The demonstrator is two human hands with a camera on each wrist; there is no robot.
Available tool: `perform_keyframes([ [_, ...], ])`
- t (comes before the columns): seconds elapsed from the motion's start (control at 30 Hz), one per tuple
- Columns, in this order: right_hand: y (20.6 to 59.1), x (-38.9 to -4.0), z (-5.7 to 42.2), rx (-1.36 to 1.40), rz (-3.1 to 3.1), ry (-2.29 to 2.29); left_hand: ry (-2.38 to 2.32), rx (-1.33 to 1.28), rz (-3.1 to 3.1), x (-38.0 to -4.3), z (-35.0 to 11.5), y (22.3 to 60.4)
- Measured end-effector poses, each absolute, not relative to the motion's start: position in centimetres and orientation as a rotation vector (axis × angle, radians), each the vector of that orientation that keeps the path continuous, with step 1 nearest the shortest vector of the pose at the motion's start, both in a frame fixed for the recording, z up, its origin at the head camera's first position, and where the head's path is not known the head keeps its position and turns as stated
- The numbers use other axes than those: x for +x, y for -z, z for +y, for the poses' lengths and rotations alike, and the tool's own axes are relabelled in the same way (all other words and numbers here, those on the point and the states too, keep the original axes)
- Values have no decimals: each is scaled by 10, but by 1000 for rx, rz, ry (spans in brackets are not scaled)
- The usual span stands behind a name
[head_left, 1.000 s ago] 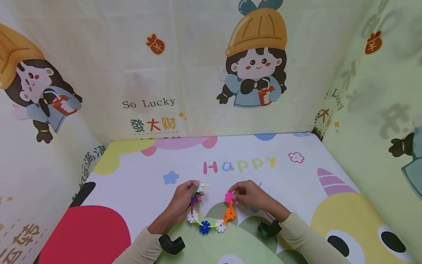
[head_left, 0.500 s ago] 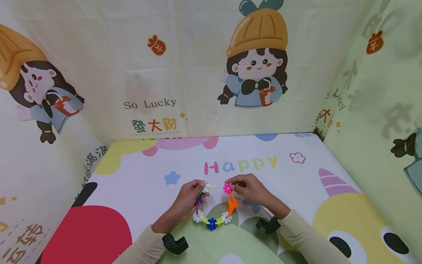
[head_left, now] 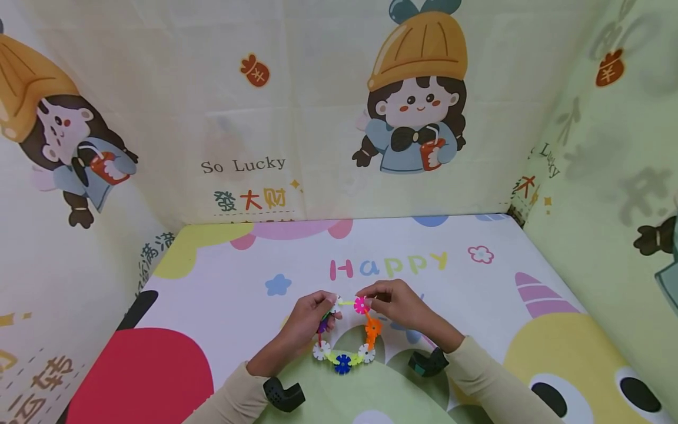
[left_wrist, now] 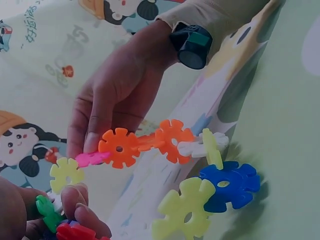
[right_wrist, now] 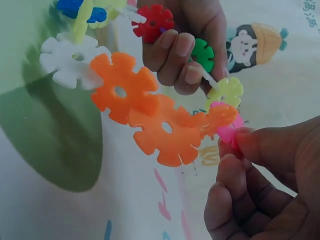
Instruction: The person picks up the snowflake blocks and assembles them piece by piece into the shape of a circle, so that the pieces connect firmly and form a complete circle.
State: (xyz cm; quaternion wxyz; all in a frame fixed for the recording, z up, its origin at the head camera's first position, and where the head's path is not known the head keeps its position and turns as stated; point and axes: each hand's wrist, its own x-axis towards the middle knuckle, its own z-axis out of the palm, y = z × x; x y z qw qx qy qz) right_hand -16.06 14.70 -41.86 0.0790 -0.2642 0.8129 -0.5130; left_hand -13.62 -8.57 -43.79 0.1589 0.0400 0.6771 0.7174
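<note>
Slotted plastic snowflake discs, linked edge to edge, hang between the hands as a ring-shaped chain. The left hand (head_left: 304,321) grips one end, fingers curled around the white disc (head_left: 336,304) and the green disc (right_wrist: 203,56); a purple one is partly hidden there. From that end a yellow disc (left_wrist: 66,174) sticks out. With thumb and fingertips, the right hand (head_left: 399,306) pinches a pink disc (head_left: 361,304), its edge right at the yellow disc. Orange discs (right_wrist: 167,129) follow below the pink one. Lowest hangs the blue disc (head_left: 342,364), close over the tabletop, between white and yellow ones.
The table (head_left: 222,306) wears a printed cover with cartoon shapes and the word Happy. Printed cloth walls (head_left: 318,118) enclose it at the back and both sides. Each wrist carries a black camera (head_left: 284,394).
The hands have drawn closer together. The right hand has brought the pink disc up and leftward to the yellow disc, while the left hand moved slightly right, narrowing the chain into a ring.
</note>
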Motion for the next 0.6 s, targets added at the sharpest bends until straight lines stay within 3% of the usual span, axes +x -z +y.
perform_keyframes([
  [0.6, 427, -156, 141, -669, 2453, 1580, -2030, 153, 1964, -132, -80, 442],
])
